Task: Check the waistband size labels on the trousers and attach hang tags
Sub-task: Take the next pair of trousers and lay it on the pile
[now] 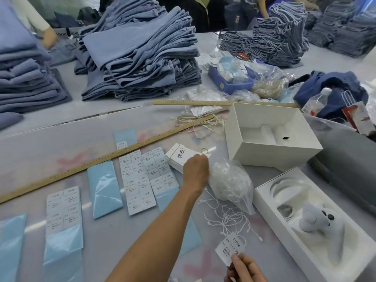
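Hands: R (245,269) pinches tag (230,248), long axis up-right; L (196,169) grips tag stack (179,157).

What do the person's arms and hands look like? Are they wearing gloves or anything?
No gloves. Both hands are bare, the left hand and the right hand. The left forearm is bare too, with no sleeve showing as far as the picture's edge. No watch, ring or bracelet shows. Only a little of the right hand is in the picture, so its arm cannot be seen.
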The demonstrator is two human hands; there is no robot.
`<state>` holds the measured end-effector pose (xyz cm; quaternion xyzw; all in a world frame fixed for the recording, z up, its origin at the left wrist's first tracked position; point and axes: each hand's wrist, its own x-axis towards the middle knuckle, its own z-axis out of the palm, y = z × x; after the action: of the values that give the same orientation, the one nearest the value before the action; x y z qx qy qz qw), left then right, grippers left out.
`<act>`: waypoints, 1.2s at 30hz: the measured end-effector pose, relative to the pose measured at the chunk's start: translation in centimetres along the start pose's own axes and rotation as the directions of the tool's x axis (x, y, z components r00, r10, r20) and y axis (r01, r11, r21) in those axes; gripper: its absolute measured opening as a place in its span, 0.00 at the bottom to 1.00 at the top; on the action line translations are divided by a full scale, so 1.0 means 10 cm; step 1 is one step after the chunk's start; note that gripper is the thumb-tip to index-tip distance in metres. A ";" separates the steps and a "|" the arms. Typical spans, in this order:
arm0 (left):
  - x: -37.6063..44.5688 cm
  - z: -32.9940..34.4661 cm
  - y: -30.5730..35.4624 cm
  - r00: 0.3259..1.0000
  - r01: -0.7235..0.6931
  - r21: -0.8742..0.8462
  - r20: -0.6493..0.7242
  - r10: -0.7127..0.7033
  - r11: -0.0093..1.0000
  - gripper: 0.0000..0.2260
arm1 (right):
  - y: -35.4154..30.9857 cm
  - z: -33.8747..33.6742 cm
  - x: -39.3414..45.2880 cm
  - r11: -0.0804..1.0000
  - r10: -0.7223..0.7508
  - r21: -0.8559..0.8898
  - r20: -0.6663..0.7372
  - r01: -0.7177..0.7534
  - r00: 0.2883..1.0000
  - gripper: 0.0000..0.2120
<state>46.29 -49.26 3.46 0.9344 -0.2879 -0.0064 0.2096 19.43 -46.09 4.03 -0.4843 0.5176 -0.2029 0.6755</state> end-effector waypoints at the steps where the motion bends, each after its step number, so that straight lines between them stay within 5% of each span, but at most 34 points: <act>1: 0.02 -0.01 -0.02 0.999 0.053 -0.048 -0.011 -0.054 0.997 0.06 | -0.01 -0.03 0.00 1.000 0.003 0.005 0.000 -0.003 1.000 0.07; 4: 0.09 -0.06 -0.11 0.976 0.213 -0.236 0.008 -0.217 0.948 0.09 | -0.05 -0.11 0.02 1.000 0.007 0.025 -0.017 -0.007 1.000 0.07; 8: 0.15 -0.10 -0.23 0.927 0.351 -0.562 0.098 -0.361 0.749 0.05 | -0.05 -0.18 0.03 1.000 0.008 0.029 -0.040 -0.007 0.999 0.08; 12: 0.18 -0.22 -0.38 0.861 0.455 -0.806 0.289 -0.418 0.378 0.06 | -0.02 -0.23 0.04 0.998 0.026 0.057 -0.044 -0.024 0.999 0.08; 15: 0.19 -0.39 -0.50 0.807 0.541 -0.829 0.462 -0.369 0.145 0.05 | 0.01 -0.25 0.04 0.997 0.039 0.062 -0.044 -0.036 0.998 0.07; 17: 0.20 -0.54 -0.51 0.822 0.521 -0.836 0.435 -0.368 0.175 0.06 | 0.02 -0.26 0.03 0.996 0.051 0.070 -0.050 -0.047 0.997 0.06; 22: 0.29 -1.34 -0.51 0.923 0.193 -0.834 -0.023 -0.384 0.516 0.06 | -0.03 -0.30 -0.02 0.991 0.084 0.108 -0.072 -0.076 0.994 0.05; 26: -0.12 -1.86 -0.58 0.954 -0.060 -0.736 -0.240 -0.177 0.674 0.04 | -0.22 -0.22 -0.15 0.974 0.110 0.206 -0.068 -0.094 0.992 0.04; 28: -0.58 -1.82 -0.62 0.971 -0.098 -0.759 -0.214 -0.105 0.644 0.02 | -0.34 -0.16 -0.22 0.964 0.107 0.250 -0.037 -0.094 0.994 0.07; 31: -1.41 -1.53 -0.71 0.973 0.032 -0.882 -0.081 -0.218 0.470 0.02 | -0.50 -0.03 -0.40 0.944 0.118 0.298 0.085 -0.138 0.989 0.10; 36: -2.67 -0.94 -0.74 0.824 0.275 -0.949 0.150 -0.547 0.154 0.09 | -0.52 0.26 -0.81 0.864 0.216 0.352 0.386 -0.360 0.897 0.06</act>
<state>29.24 -25.63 6.16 0.6573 0.0675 -0.1247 0.7402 19.88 -41.00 12.56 -0.2731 0.4080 -0.1181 0.8632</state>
